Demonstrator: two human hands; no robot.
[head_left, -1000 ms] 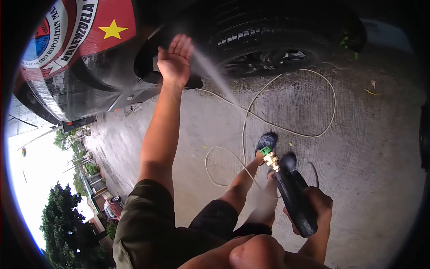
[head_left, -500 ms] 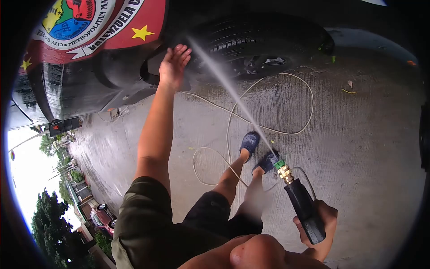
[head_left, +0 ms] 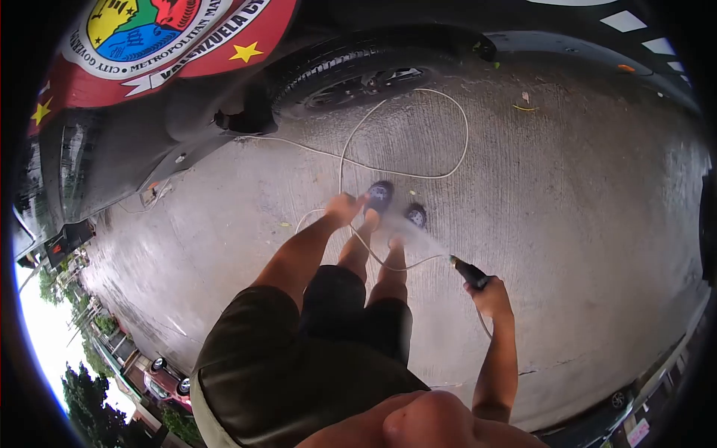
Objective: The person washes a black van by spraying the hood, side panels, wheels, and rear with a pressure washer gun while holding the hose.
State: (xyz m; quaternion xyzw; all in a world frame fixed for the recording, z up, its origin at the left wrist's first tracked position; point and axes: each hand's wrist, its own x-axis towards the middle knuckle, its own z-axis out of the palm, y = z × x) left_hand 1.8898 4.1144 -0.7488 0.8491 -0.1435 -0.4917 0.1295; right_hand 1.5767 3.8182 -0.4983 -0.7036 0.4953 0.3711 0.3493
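Observation:
My right hand (head_left: 493, 297) is wrapped round the black grip of a hose spray gun (head_left: 469, 272). Its nozzle points up and to the left, and a hazy jet of water (head_left: 418, 235) comes out towards my other hand. My left hand (head_left: 343, 209) hangs over the thin hose (head_left: 364, 243), near my left clog (head_left: 379, 196). Spray and blur hide how its fingers lie, and whether it touches the hose cannot be made out. The hose winds in loops over the ground by my feet.
A dark vehicle with a city seal (head_left: 142, 33) on its red panel stands ahead, its wheel (head_left: 358, 82) beside the looped hose. The concrete ground (head_left: 553, 194) is wet. A red car (head_left: 166, 384) is parked far left; another dark vehicle (head_left: 597, 422) shows at lower right.
My left hand has come down from beside the vehicle's wheel to above my feet. The spray gun has moved up and turned further left; its jet has swung from the wheel towards my left hand.

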